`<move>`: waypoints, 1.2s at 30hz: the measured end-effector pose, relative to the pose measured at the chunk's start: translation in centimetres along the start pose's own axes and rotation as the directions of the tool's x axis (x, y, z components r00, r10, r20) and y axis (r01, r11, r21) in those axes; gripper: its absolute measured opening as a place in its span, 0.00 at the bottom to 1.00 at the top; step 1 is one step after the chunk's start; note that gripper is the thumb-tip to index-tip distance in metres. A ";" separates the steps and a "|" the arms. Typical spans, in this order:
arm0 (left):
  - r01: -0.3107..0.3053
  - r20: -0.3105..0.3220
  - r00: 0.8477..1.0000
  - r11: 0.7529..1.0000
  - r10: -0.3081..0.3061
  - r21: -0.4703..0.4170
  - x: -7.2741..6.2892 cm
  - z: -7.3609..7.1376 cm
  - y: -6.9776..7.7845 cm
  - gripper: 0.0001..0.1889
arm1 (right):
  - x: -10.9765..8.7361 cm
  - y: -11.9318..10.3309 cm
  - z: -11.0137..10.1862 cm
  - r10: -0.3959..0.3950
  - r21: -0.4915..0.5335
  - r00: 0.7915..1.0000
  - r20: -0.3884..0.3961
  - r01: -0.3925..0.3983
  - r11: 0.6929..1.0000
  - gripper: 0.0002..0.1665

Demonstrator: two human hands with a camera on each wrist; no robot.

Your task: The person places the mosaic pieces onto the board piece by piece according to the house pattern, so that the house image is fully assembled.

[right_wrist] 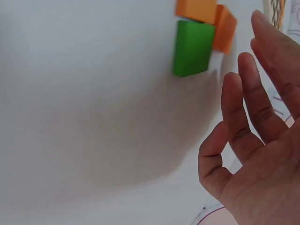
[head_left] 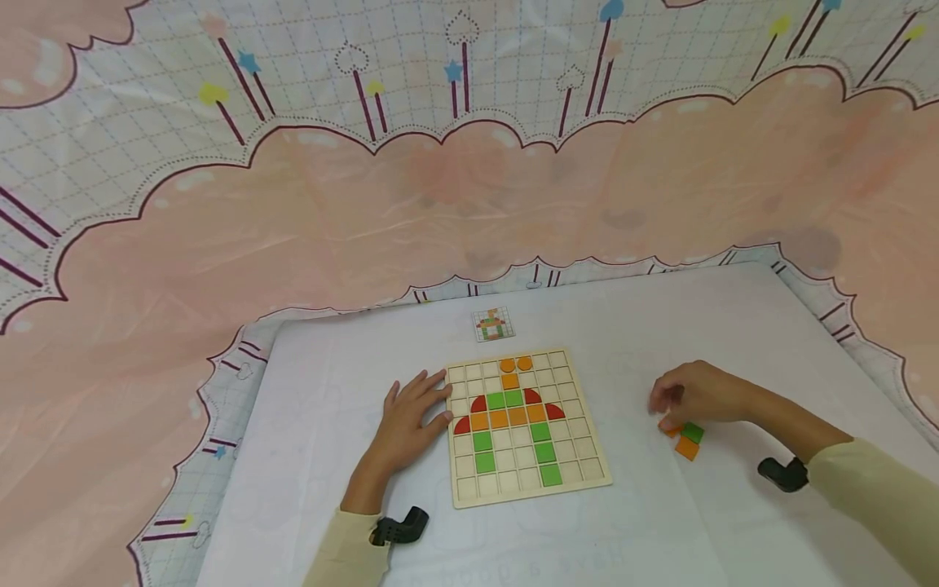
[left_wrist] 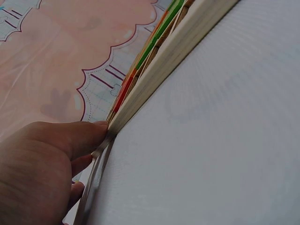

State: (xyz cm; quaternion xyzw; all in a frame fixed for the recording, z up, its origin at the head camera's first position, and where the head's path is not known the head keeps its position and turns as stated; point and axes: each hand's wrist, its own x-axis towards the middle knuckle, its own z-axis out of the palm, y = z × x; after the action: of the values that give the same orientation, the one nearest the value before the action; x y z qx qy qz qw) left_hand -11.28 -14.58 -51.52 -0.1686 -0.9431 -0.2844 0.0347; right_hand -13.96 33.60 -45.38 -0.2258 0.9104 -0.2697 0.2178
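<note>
A wooden grid board (head_left: pixel 587 470) lies flat on the white cloth, with green, orange and red tiles set in its cells. My left hand (head_left: pixel 414 420) rests at its left edge, fingers spread; in the left wrist view the thumb (left_wrist: pixel 89 133) touches the board's side. Off to the right, my right hand (head_left: pixel 697 391) hovers over a little cluster of loose tiles, fingers loosely bent. A green tile (head_left: pixel 693 433) and an orange tile (head_left: pixel 687 448) show there, with another orange tile (head_left: pixel 671 432) partly under the fingertips. Nothing shows between the right fingers in the right wrist view.
Behind the board lies a small pattern card (head_left: pixel 494 324) printed with a similar coloured figure. The white cloth (head_left: pixel 330 375) covers the work surface, and a pink patterned cloth (head_left: pixel 352 220) runs beyond it and up behind. Each wrist carries a black camera mount (head_left: pixel 399 527).
</note>
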 end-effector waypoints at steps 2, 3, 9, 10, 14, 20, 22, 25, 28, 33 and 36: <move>-0.001 0.000 1.000 1.000 0.001 0.001 0.0 0.0 0.0 0.24 | -0.1 0.3 0.1 0.016 0.000 1.000 0.013 -0.016 1.000 0.12; -0.001 0.000 1.000 1.000 0.001 0.002 0.0 0.0 0.0 0.24 | -0.2 0.5 0.1 0.018 0.001 1.000 0.017 -0.018 1.000 0.12; 0.001 0.003 1.000 1.000 -0.001 -0.001 0.0 0.0 -0.1 0.25 | -0.2 1.2 0.4 0.001 -0.004 1.000 0.004 -0.001 1.000 0.12; 0.001 0.003 1.000 1.000 -0.001 -0.001 0.0 0.0 -0.1 0.25 | -0.2 1.2 0.4 -0.002 -0.008 1.000 -0.001 0.002 1.000 0.12; 0.003 0.003 1.000 1.000 -0.003 0.000 0.0 0.1 -0.1 0.25 | 0.0 1.4 0.5 -0.001 -0.023 1.000 -0.026 0.000 1.000 0.11; 0.000 0.005 1.000 1.000 0.000 -0.008 0.1 0.1 -0.2 0.25 | 0.2 1.6 0.9 0.011 -0.044 0.997 -0.081 -0.014 0.999 0.10; -0.001 0.004 1.000 1.000 0.001 -0.008 0.1 0.1 -0.2 0.25 | 0.3 1.5 1.0 0.004 -0.059 0.994 -0.105 -0.010 0.998 0.10; -0.001 0.002 1.000 1.000 0.001 -0.005 0.1 0.1 -0.2 0.25 | 0.6 1.3 1.1 -0.014 -0.074 0.991 -0.132 0.005 0.997 0.11; -0.002 -0.001 1.000 1.000 0.002 -0.007 0.1 0.1 -0.2 0.25 | 0.9 1.1 1.2 -0.034 -0.082 0.989 -0.144 0.023 0.996 0.12; -0.008 -0.004 1.000 1.000 0.008 -0.009 0.0 0.2 -0.3 0.25 | 1.6 0.6 1.5 -0.048 -0.056 0.987 -0.155 0.040 0.998 0.07; -0.008 -0.001 1.000 1.000 0.008 -0.003 0.0 0.2 -0.3 0.25 | 2.2 0.0 1.7 -0.072 -0.040 0.984 -0.163 0.066 0.997 0.05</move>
State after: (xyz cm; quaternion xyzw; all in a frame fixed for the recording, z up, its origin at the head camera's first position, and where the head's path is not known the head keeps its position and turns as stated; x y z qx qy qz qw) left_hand -11.41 -14.70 -51.81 -0.1721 -0.9420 -0.2860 0.0361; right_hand -14.84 31.82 -47.24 -0.2379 0.9214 -0.2790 0.1288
